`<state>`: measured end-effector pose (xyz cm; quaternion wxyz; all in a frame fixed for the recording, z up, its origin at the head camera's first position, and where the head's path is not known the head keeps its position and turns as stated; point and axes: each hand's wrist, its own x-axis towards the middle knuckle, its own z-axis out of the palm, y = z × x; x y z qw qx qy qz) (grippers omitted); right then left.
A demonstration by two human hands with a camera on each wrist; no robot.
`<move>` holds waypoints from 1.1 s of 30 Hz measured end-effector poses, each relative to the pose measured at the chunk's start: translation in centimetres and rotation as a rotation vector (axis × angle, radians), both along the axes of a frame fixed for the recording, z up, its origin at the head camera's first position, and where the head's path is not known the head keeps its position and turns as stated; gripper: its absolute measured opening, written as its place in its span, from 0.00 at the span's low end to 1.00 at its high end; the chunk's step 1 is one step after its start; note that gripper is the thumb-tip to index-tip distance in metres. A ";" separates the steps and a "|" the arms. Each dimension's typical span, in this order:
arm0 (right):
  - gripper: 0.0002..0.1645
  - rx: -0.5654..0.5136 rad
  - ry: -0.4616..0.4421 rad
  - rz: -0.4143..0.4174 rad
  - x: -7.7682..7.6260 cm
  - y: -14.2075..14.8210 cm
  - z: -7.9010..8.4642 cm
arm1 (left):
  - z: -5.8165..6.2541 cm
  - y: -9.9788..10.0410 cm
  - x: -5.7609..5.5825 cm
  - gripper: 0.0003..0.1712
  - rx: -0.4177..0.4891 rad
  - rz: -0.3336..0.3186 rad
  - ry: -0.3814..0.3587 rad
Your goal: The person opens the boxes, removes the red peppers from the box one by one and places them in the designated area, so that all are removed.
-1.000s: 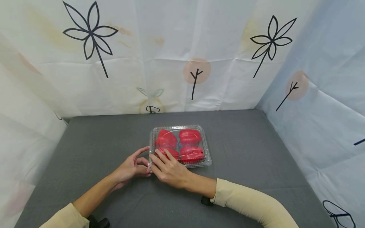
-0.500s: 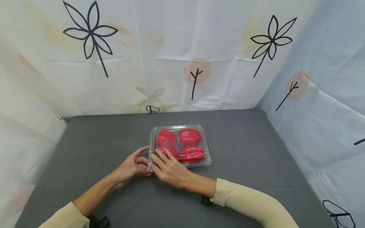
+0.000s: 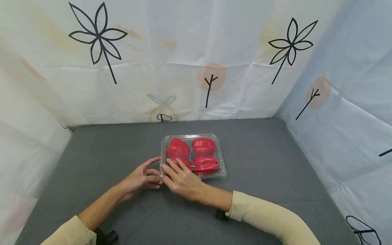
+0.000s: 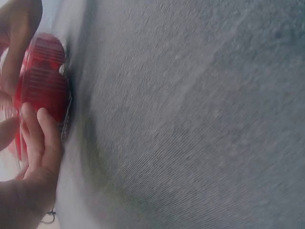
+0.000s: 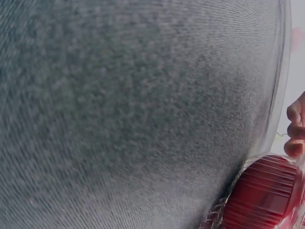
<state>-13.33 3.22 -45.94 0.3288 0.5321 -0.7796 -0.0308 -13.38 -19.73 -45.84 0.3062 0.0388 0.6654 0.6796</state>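
A clear plastic clamshell container (image 3: pixel 223 172), its lid over the base, sits on the grey cloth with several glossy red bell peppers (image 3: pixel 204 147) inside. My left hand (image 3: pixel 139 178) is at its near left corner, fingertips along the left rim; in the left wrist view, the fingers (image 4: pixel 35 138) lie against the container's side. My right hand (image 3: pixel 185 183) reaches across the front, its fingers spread over the lid above the near left pepper and partly covering it. The right wrist view shows the ribbed side with a red pepper (image 5: pixel 262 191) behind it.
A grey cloth (image 3: pixel 260 163) covers the table. White printed curtains (image 3: pixel 183 51) enclose it at the back and both sides. Dark wrist mounts (image 3: pixel 105 236) show beneath the sleeves.
Left thumb and fingers have shifted slightly at the corner. The right hand and the container stay nearly where they were.
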 end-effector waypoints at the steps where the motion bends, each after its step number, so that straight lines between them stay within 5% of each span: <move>1: 0.15 -0.001 -0.008 0.000 0.0 0.0 0.0 | 0.1 -0.1 -0.1 0.47 -0.022 0.003 -0.006; 7: 0.17 0.008 -0.056 0.013 -0.1 0.2 0.2 | 0.3 0.3 -0.7 0.42 -0.118 0.057 0.002; 16: 0.36 0.018 -0.065 0.001 -0.4 1.8 0.9 | 1.0 1.1 -0.8 0.40 -0.241 0.120 -0.003; 27: 0.50 -0.130 -0.268 -0.178 -0.2 4.9 0.9 | 1.7 1.0 -0.9 0.40 -0.271 0.128 -0.042; 33: 0.50 -0.258 -0.280 -0.281 -0.2 7.3 0.4 | 1.8 1.2 -0.8 0.40 -0.264 0.133 -0.043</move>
